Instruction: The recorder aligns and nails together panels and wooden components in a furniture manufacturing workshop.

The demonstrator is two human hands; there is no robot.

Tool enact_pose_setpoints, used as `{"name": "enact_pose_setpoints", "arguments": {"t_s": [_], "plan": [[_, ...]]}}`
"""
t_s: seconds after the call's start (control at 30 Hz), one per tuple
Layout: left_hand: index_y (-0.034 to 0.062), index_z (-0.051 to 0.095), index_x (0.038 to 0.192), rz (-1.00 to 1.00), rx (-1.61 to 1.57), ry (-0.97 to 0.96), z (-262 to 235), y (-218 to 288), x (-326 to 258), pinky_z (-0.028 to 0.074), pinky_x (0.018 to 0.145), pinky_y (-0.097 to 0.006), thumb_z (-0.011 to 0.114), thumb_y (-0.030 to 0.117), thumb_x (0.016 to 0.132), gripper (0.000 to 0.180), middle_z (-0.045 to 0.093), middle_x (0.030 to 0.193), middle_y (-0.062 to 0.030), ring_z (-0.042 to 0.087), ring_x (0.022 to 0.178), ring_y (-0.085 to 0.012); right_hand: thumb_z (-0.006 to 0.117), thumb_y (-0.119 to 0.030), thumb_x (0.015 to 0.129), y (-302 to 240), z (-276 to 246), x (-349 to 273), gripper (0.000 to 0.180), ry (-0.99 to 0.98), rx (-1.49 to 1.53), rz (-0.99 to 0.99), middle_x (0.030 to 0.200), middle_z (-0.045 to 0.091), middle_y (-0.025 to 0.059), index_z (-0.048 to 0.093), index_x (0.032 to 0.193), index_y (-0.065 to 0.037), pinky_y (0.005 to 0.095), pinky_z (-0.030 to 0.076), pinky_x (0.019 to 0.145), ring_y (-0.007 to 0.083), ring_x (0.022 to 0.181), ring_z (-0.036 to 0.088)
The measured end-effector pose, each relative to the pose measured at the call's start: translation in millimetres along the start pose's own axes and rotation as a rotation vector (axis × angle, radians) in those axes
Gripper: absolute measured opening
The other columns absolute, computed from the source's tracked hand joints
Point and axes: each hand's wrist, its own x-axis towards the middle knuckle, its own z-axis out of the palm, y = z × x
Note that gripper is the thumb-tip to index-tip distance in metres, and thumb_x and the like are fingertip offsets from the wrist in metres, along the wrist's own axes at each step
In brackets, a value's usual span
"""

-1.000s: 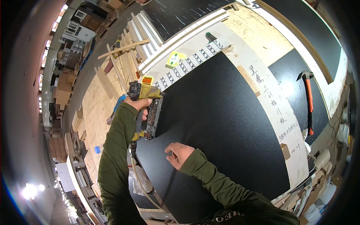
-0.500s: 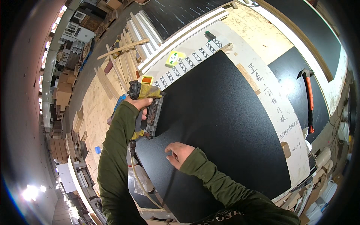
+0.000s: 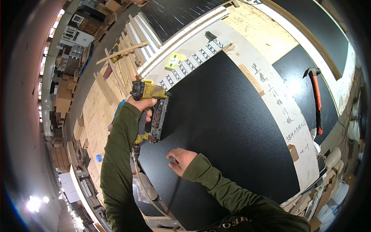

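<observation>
My left hand (image 3: 143, 105) is wrapped round the handle of a worn yellow and black nail gun (image 3: 156, 92). An air hose (image 3: 143, 185) runs from the base of its handle toward my body. The gun's dark magazine stands at the left edge of a large black panel (image 3: 224, 127). Over that panel, nearer to me, my right hand (image 3: 183, 160) is held with bent fingers and the thumb a little apart; I see nothing in it. Whether this hand touches the panel I cannot tell.
Beyond the panel lie a white board strip with black cross marks (image 3: 189, 63) and a small yellow box (image 3: 175, 61). A claw hammer (image 3: 317, 98) with an orange handle rests at the right. Wooden strips (image 3: 119, 65) are piled at the far left. Handwriting covers the pale board (image 3: 276, 91).
The view has shifted slightly, so the far boards and the hammer appear a little further left. My left hand keeps its hold on the nail gun; my right hand has hardly moved.
</observation>
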Motion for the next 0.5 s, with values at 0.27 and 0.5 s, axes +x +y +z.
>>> {"name": "enact_pose_setpoints", "arguments": {"t_s": [0.27,0.5], "plan": [[0.0034,0.057,0.106,-0.016,0.017,0.005,1.2,2.9,4.9,0.048,0.042,-0.025,0.066,0.019,0.074,0.037,0.057,0.075,-0.004,0.052,0.051,-0.0101,0.061,-0.012,0.078,1.0,1.7,0.0,0.021,-0.016,-0.006,0.014,0.085,0.059,0.012,0.055,0.096,-0.003,0.0327,0.05,0.063,0.0221,0.07,0.061],[0.0036,0.058,0.103,-0.014,0.02,0.024,4.7,7.5,3.2,0.048,0.041,-0.024,0.067,0.021,0.074,0.035,0.056,0.07,-0.0039,0.052,0.049,-0.0099,0.061,-0.012,0.079,1.7,1.1,0.2,0.021,-0.028,-0.028,0.015,0.084,0.059,0.0112,0.055,0.097,-0.003,0.0326,0.05,0.063,0.0216,0.069,0.061]]}}
